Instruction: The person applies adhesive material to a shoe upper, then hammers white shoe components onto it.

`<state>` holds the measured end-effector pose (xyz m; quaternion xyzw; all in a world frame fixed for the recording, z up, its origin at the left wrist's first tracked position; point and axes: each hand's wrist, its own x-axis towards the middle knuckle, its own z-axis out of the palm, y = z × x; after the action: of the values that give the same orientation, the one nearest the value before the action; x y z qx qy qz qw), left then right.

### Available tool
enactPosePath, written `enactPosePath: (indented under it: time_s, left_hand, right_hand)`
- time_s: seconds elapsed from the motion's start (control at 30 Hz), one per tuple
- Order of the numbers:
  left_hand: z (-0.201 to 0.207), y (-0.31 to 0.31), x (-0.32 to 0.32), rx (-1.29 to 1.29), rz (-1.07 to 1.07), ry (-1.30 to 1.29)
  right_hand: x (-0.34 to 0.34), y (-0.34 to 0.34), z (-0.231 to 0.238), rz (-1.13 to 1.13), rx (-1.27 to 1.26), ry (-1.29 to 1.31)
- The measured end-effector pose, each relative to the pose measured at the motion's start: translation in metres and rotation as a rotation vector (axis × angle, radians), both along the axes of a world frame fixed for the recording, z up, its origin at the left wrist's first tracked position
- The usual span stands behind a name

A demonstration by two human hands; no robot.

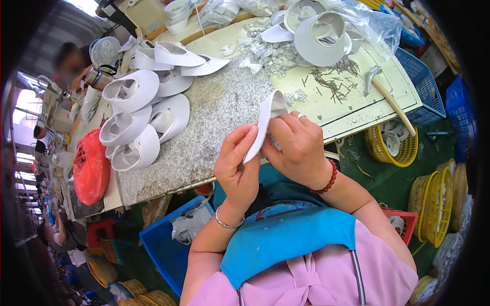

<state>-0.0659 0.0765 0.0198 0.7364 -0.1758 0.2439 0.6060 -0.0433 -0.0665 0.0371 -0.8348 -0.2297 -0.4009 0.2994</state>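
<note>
My left hand pinches one side of a white shoe upper, held upright above the table's near edge. My right hand closes on its other side, fingers curled at the inner face and partly hidden. Several more white shoe uppers lie in a cluster to the left. Another group of white uppers sits at the far right of the table. Closest to my right hand on the tabletop is a scatter of small dark nails, with a wooden-handled hammer to its right.
The worktable has a worn, speckled surface. A red plastic bag sits at its left edge. Below are a blue crate, a yellow basket and stacked yellow baskets. Another person is at the far left.
</note>
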Motion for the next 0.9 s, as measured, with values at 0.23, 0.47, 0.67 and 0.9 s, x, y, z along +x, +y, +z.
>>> enactPosePath:
  time_s: [0.23, 0.47, 0.67, 0.9]
  left_hand:
    - [-0.003, -0.003, 0.001, -0.055, -0.172, -0.029]
    - [-0.002, -0.012, -0.004, -0.104, -0.173, 0.079]
    - [-0.005, -0.011, -0.002, -0.060, -0.173, 0.129]
    - [-0.011, -0.017, 0.005, -0.157, -0.292, 0.039]
  right_hand:
    - [0.001, -0.003, -0.003, 0.067, 0.033, 0.005]
    - [0.002, -0.005, -0.004, 0.043, 0.045, 0.024]
    - [0.007, -0.006, -0.004, 0.025, 0.017, 0.034]
    - [0.008, -0.007, -0.005, 0.040, 0.044, 0.016]
